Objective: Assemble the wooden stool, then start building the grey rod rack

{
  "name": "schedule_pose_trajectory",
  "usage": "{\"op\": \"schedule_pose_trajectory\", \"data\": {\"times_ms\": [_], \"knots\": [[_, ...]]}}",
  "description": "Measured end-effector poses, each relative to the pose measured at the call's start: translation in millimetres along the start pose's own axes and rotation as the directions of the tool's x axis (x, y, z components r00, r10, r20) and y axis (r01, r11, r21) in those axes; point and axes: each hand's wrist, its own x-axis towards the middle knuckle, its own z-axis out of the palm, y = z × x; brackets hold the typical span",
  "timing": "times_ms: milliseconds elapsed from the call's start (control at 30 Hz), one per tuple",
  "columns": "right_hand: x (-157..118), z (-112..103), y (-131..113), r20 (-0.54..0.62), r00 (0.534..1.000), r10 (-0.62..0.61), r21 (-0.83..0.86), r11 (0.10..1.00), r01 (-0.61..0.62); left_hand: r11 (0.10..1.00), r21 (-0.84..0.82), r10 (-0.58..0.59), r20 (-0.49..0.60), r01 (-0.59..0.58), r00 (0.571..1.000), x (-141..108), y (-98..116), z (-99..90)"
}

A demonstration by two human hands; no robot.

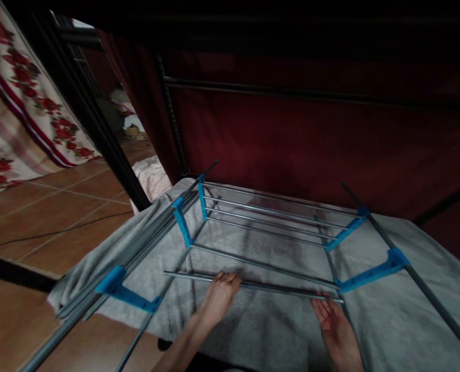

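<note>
My left hand (222,293) is wrapped over a thin grey metal tube (276,288), a little left of its middle. At the tube's right end, the fingers of my right hand (333,323) are around it, palm turned partly up. The tube lies crosswise over a partly built rack of metal tubes and blue plastic brackets. Nearest my right hand is a blue bracket (373,273); to the left are another blue bracket (125,292) and a smaller one (182,223). Several crossbars (268,213) span the rack's far end. I cannot tell whether one or two tubes are in my hands.
The rack lies on a grey blanket (276,336) over a bed. Several loose tubes (137,250) rest along its left side. A black bed post (86,113) rises at the left, with dark red curtain (291,139) behind. A cable (55,232) crosses the tiled floor.
</note>
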Motion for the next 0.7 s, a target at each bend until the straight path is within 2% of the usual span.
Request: {"op": "schedule_pose_trajectory", "data": {"times_ms": [267,400,500,600,700], "knots": [[3,-3,4,0.099,0.995,0.0,-0.138,0.99,0.014,1.0,0.016,-0.002,-0.038,0.003,0.999,7,4,11.2],[2,-3,5,0.08,0.996,0.046,-0.182,0.983,-0.031,1.0,0.017,0.014,-0.075,-0.013,0.997,9,10,18.5],[1,0,2,0.031,0.996,0.086,-0.178,0.981,-0.079,1.0,-0.024,0.008,-0.179,-0.012,0.984,4,6,19.1],[0,2,1,-0.005,0.994,0.106,-0.177,0.979,-0.105,0.998,-0.067,-0.015,-0.313,-0.006,0.95,-6,-4,18.8],[1,-1,1,0.049,0.994,0.099,-0.205,0.975,-0.087,0.973,-0.224,-0.14,-0.421,0.046,0.896,-21,-16,22.4]]}}
